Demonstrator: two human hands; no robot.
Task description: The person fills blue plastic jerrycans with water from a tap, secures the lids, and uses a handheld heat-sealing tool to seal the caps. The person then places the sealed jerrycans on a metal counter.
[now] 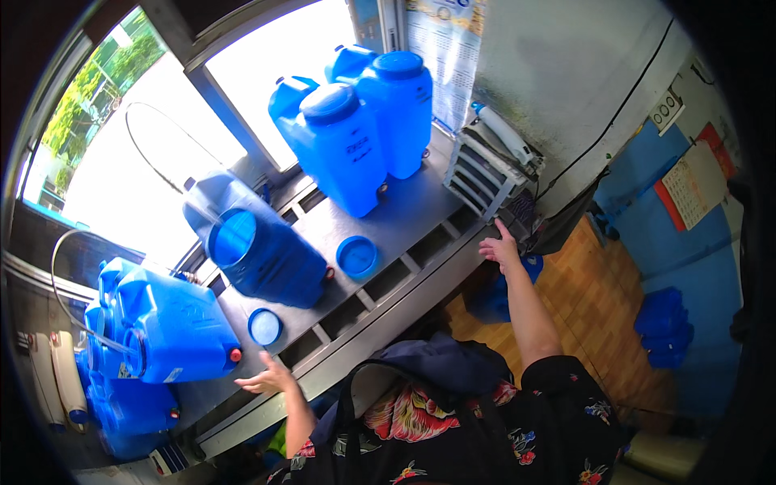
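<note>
My left hand is held open with fingers apart at the front edge of a steel counter. Just beyond it lies a small round blue lid, and a larger blue lid rests further right. An uncapped blue water jug stands behind these lids, its wide mouth facing up. To the left, another blue jug has a clear hose reaching its mouth. My right hand holds nothing; its fingers are spread by the counter's right end, near a grey slatted rack.
Capped blue jugs stand at the counter's back by the window opening. White filter housings hang at far left. Open slots run along the counter front. On the wood-patterned floor at right sit more blue containers.
</note>
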